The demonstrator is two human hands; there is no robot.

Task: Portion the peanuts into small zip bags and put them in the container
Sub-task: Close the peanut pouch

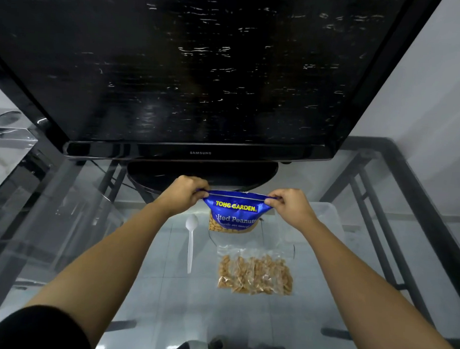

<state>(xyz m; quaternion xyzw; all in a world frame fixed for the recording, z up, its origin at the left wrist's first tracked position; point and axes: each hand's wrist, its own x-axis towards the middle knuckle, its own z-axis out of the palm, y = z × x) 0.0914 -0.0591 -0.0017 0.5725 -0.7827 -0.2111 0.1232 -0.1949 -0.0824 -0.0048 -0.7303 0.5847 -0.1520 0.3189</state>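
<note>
A blue peanut bag [235, 213] labelled "Salted Peanuts" hangs upright above the glass table. My left hand [185, 192] pinches its top left corner and my right hand [288, 202] pinches its top right corner, stretching the zip strip between them. Peanuts show through the bag's lower window. In front of it, a small clear zip bag [255, 273] filled with peanuts lies flat on the glass. A white plastic spoon [190, 241] lies to the left of it, bowl pointing away from me. A clear plastic container [326, 217] stands at the right, behind my right hand.
A large black television [201, 69] on its stand fills the back of the glass table [91, 234]. The table's dark metal frame [418, 207] runs along the right. A second glass surface [8, 145] is at the far left.
</note>
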